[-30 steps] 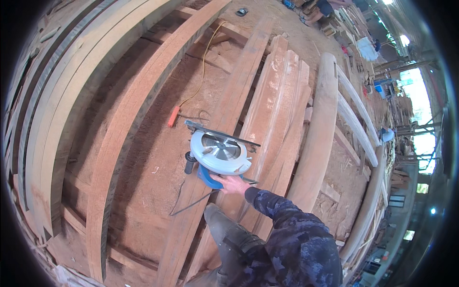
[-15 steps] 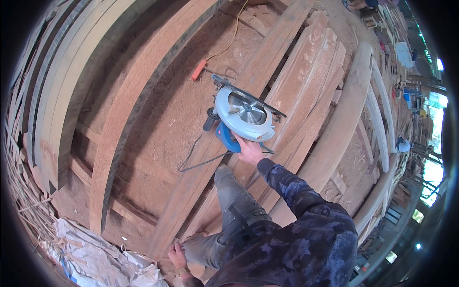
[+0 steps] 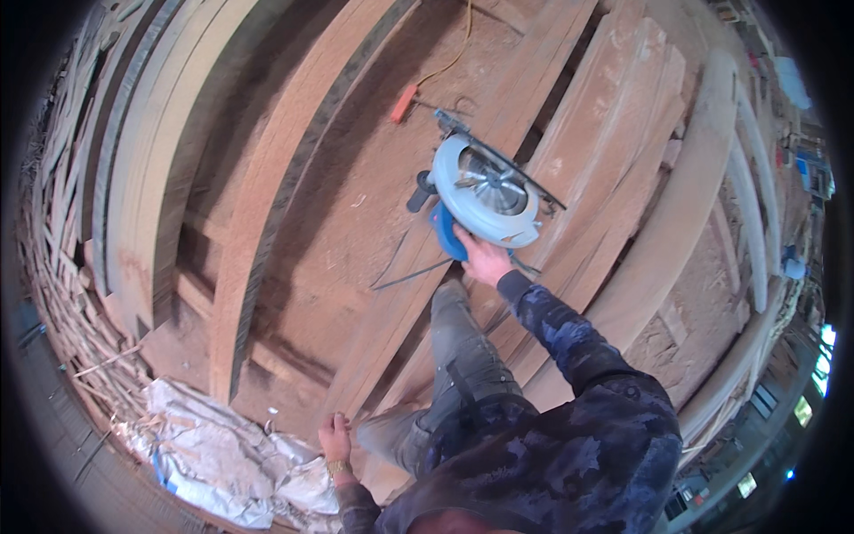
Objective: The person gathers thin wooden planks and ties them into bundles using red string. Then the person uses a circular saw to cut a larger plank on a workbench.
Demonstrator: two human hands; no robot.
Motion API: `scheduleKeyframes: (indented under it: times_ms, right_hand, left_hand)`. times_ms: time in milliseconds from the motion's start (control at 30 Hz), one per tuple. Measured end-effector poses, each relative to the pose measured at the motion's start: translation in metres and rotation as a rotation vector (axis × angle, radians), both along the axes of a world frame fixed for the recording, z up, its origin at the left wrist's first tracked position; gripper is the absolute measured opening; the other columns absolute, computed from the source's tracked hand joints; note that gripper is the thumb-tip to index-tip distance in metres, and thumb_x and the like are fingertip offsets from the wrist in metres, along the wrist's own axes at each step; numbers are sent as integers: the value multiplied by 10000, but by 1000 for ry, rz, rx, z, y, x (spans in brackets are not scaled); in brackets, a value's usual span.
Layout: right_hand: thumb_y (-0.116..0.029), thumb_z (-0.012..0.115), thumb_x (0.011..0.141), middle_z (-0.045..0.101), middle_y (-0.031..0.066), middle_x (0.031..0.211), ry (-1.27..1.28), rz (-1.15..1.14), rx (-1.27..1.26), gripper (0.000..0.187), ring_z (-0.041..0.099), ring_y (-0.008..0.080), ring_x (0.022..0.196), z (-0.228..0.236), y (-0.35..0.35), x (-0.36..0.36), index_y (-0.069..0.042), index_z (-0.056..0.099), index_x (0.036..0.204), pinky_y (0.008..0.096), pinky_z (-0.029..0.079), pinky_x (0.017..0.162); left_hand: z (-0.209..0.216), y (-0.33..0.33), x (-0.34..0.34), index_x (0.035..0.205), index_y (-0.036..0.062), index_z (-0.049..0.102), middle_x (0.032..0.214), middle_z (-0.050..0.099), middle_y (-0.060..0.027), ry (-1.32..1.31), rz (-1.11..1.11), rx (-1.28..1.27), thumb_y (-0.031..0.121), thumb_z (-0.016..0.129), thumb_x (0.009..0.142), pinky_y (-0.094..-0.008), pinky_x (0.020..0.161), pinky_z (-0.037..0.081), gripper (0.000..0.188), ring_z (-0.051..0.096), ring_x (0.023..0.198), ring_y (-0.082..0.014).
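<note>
A blue circular saw (image 3: 445, 233) with a pale grey blade guard is turned on its side over a long flat plank (image 3: 365, 343). Its round metal blade (image 3: 495, 182) faces up. My right hand (image 3: 486, 259) is wrapped round the saw's rear handle; most of the grip is hidden beneath the fingers. A black side knob (image 3: 420, 192) sticks out at the saw's left, and a dark cord loops below it. Down by my leg hangs my left hand (image 3: 335, 438), its fingers loosely curled with nothing visible in them, a gold watch on the wrist.
Curved timber beams (image 3: 258, 218) stand to the left over sawdust-covered ground. An orange connector (image 3: 403, 104) on a yellow cord lies beyond the saw. More planks (image 3: 578, 147) and a curved beam (image 3: 663, 240) lie to the right. White sheeting (image 3: 213, 463) is heaped at lower left.
The view has shifted, so saw, planks and beams sit farther right and slightly higher. My left hand has risen slightly beside my leg. My right hand keeps its hold on the circular saw.
</note>
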State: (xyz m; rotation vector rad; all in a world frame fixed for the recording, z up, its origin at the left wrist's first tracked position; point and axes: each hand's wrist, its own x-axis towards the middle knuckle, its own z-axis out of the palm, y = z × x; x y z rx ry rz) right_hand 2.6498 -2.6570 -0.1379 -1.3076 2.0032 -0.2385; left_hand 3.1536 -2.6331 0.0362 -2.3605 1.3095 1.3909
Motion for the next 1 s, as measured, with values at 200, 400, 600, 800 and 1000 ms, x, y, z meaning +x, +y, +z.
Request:
scheduleKeyframes:
  times_ms: [200, 400, 600, 800, 1000]
  right_hand:
    - [-232, 782, 733, 413, 241, 1475, 45, -87, 80, 911, 437, 440, 1331, 7, -4, 10, -157, 319, 1513, 622, 265, 1122]
    - [-255, 768, 750, 466, 233, 1433, 65, -89, 21, 866, 422, 423, 1343, 11, 1, 19, -153, 342, 1496, 597, 282, 1113]
    - [-271, 756, 738, 489, 239, 1371, 145, -91, -39, 883, 419, 434, 1317, 16, 17, 21, -109, 333, 1495, 564, 310, 1094]
    - [-279, 728, 750, 404, 238, 1454, 229, -171, 0, 893, 391, 431, 1338, 17, 35, 29, -103, 308, 1519, 557, 312, 1106]
    - [-295, 742, 754, 547, 258, 1347, 219, -611, -46, 831, 553, 418, 1215, 7, 78, 40, -92, 368, 1468, 455, 459, 1033]
  left_hand:
    - [48, -52, -22, 988, -48, 679, 811, 707, -127, -109, -125, -110, 265, 556, 960, -311, 628, 524, 337, 666, 681, -184]
    - [89, -63, -13, 1061, -34, 665, 909, 705, -153, -346, -228, -463, 210, 582, 953, -371, 749, 520, 280, 671, 803, -259]
    - [92, 6, 100, 1192, -104, 580, 1133, 638, -270, -637, 1, -649, 236, 532, 997, -448, 969, 452, 395, 595, 1055, -384]
    - [4, 43, 100, 914, 34, 610, 779, 592, -107, -37, 436, -160, 339, 579, 965, -412, 621, 464, 311, 554, 663, -236]
    - [-94, -97, 98, 1081, -21, 601, 988, 614, -159, -15, -65, -191, 362, 535, 989, -447, 785, 473, 400, 574, 865, -291]
